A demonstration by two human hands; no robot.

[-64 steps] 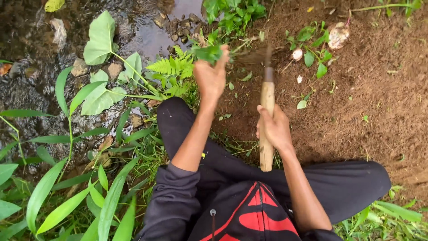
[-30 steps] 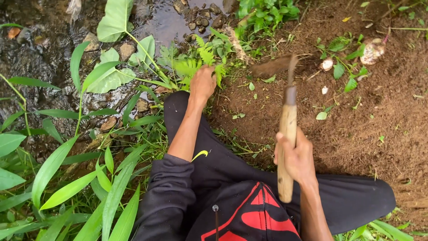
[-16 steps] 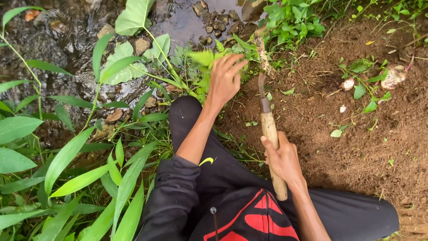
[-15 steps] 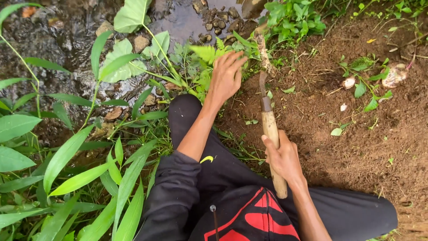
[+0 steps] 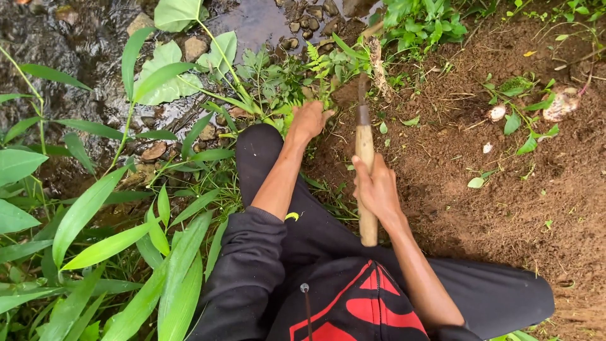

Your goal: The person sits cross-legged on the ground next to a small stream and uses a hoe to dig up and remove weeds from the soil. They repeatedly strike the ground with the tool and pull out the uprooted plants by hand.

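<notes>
Down at the bottom of the shot you've got the person's dark trousers and a black top with a red pattern, sleeve pushed up on the left arm. Just past that, the right hand has its fingers wrapped tight around the wooden handle of a digging tool, held nearly upright, with the dark metal blade poking into the brown soil at the edge of the greenery. A bit further out, the left hand is curled into a clump of ferns right beside the blade, fingers closed on the stems as far as I can tell. Off to the right, some pale root pieces lie on the dirt. Beyond the plants there's shallow water with wet stones, and broad green leaves fill the left side.
</notes>
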